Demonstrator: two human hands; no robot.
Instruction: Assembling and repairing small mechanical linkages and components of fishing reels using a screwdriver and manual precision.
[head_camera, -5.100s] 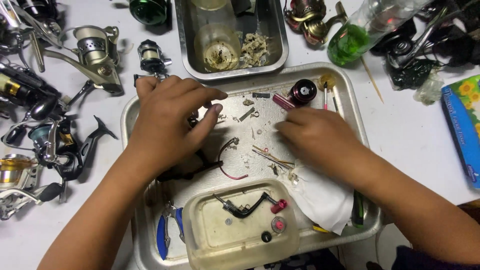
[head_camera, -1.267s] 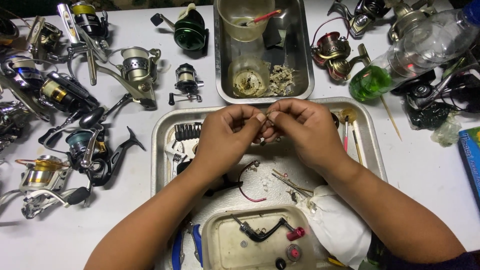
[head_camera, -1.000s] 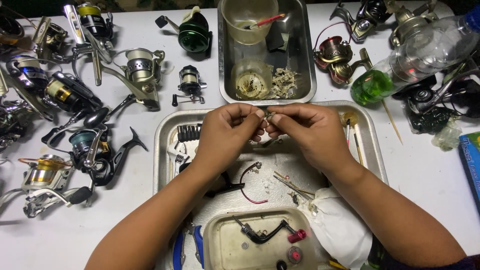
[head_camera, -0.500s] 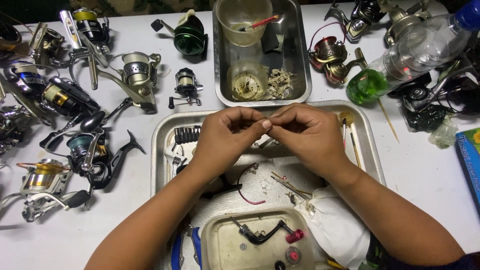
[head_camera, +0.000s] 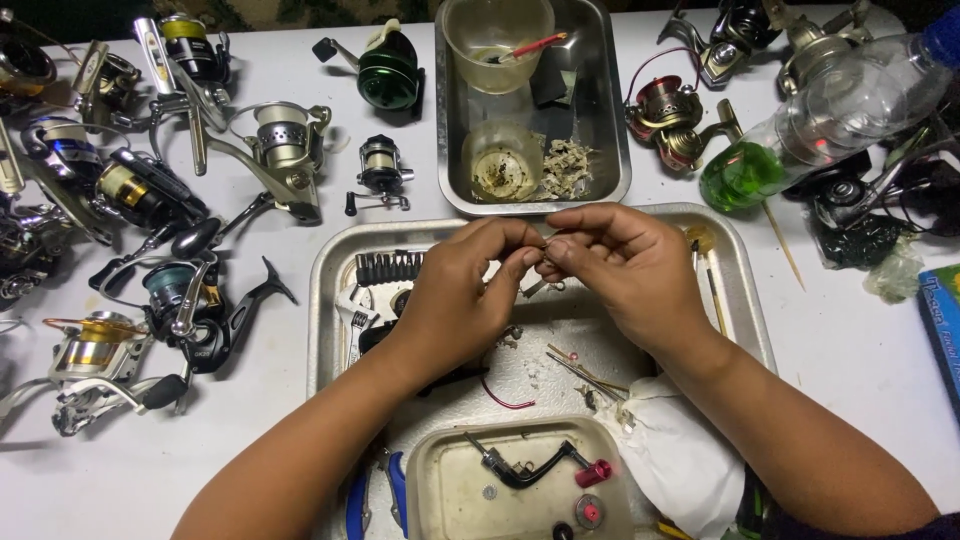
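Observation:
My left hand (head_camera: 460, 295) and my right hand (head_camera: 625, 270) meet fingertip to fingertip over the far half of a metal tray (head_camera: 325, 300). Between thumbs and forefingers both pinch one small metal part (head_camera: 545, 243), mostly hidden by the fingers. Under the hands lie thin rods (head_camera: 580, 365), a red wire loop (head_camera: 500, 398), a wrench (head_camera: 355, 320) and a black comb-like piece (head_camera: 390, 267). A cream plastic tub (head_camera: 440, 490) at the tray's near end holds a black reel handle with a red knob (head_camera: 540, 468).
Several fishing reels (head_camera: 180, 300) crowd the table's left side and far right (head_camera: 675, 115). A second metal tray (head_camera: 610, 130) behind holds two plastic cups and debris. A clear bottle with green liquid (head_camera: 800, 130) lies at right. White cloth (head_camera: 680, 455) and blue-handled pliers (head_camera: 375, 495) sit near me.
Five seconds ago the hands were apart, low in the tray. Since then they rose and came together on the small part; over the last second they barely shift.

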